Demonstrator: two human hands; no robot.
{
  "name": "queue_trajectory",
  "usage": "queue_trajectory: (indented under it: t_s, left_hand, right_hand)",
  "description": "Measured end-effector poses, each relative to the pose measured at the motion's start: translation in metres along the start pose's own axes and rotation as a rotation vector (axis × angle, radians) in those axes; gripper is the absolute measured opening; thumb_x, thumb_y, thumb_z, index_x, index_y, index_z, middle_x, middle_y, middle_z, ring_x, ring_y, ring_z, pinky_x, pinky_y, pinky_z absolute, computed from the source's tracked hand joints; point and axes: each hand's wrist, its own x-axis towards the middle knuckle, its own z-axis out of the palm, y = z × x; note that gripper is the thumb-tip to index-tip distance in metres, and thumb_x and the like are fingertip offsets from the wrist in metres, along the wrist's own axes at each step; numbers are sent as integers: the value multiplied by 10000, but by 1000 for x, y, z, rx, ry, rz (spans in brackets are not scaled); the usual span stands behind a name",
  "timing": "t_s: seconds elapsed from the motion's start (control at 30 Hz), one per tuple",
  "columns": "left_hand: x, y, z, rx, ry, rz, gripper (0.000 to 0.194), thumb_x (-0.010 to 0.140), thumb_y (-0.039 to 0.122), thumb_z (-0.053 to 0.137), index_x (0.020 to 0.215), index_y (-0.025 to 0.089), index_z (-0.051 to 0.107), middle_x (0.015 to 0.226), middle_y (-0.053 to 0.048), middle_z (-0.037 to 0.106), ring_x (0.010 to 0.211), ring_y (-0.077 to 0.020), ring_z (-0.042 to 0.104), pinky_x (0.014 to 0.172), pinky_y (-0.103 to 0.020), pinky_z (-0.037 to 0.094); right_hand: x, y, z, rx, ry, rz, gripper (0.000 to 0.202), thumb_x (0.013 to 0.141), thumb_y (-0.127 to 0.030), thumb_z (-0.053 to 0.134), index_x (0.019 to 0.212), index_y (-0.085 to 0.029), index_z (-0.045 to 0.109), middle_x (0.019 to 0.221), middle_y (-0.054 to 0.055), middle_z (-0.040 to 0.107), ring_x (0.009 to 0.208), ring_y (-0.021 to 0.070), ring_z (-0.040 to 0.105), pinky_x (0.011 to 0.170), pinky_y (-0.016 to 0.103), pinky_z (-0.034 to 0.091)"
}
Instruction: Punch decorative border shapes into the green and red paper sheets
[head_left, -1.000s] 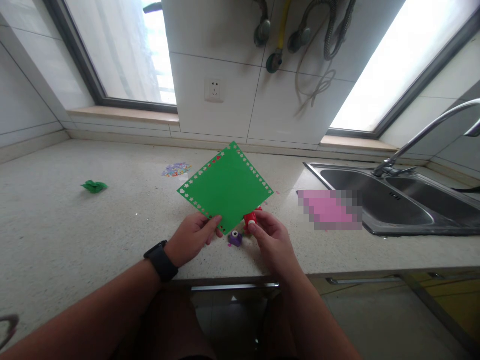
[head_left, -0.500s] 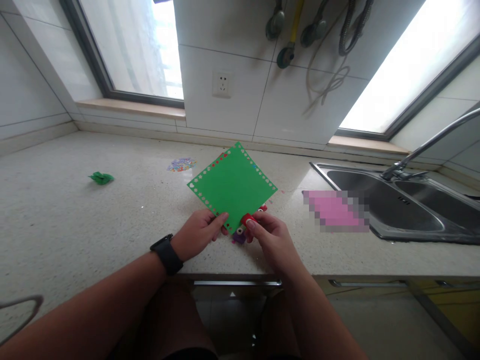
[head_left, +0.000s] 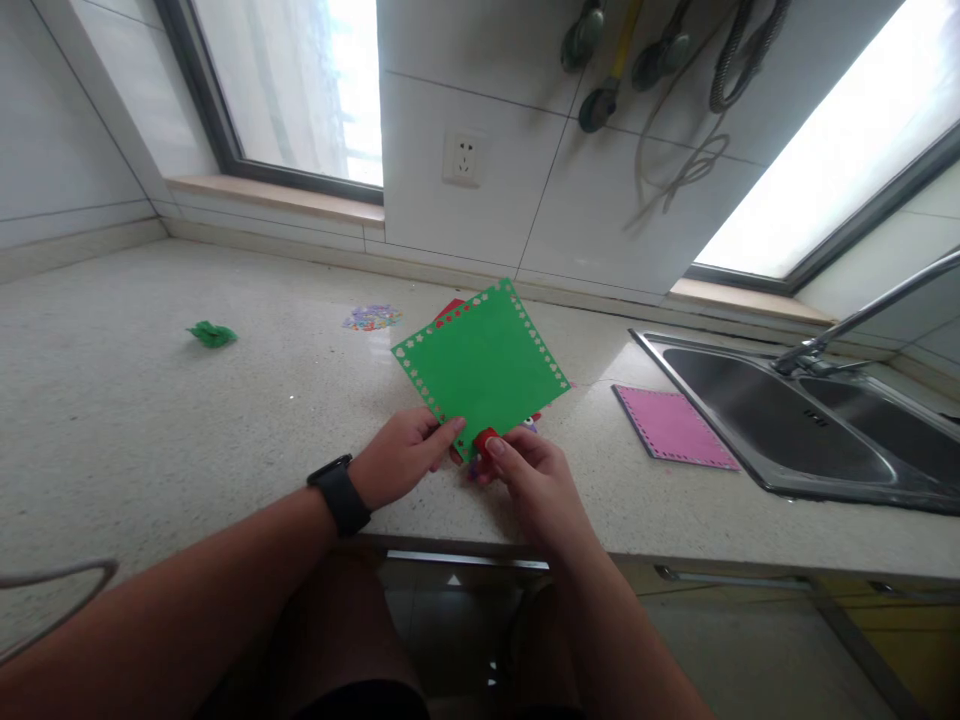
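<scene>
A green square sheet [head_left: 484,365] is held up above the counter with one corner toward me; small heart and star cutouts run along three of its edges. My left hand [head_left: 405,450] pinches it near the lower corner, thumb on top. My right hand [head_left: 529,470] grips a small red punch [head_left: 487,441] at the lower right edge, beside that corner. Part of another small item with red and purple [head_left: 532,421] peeks out behind the sheet. Something red [head_left: 450,309] shows past the sheet's upper left edge.
The pale counter [head_left: 285,450] bears a crumpled green piece [head_left: 212,334] at left and a patch of colourful confetti [head_left: 373,318]. Right of the sheet lies pink punched paper [head_left: 675,428], beside the steel sink [head_left: 765,410].
The green sheet has turned slightly clockwise, its top corner now further right. The red punch has shifted a little left along with my right hand. The whole view has moved slightly.
</scene>
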Motion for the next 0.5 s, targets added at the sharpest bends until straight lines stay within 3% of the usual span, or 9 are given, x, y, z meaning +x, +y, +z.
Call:
queue_trajectory:
  t_s: [0.5]
  left_hand:
    - [1, -6, 2, -1, 5, -29, 521, 966, 597, 472, 679, 179, 591, 521, 29, 528, 486, -120, 498, 498, -252, 390]
  right_hand:
    - [1, 9, 0, 77, -13, -22, 206, 836, -374, 810, 885, -184, 746, 747, 16, 702, 633, 124, 638, 574, 242, 522]
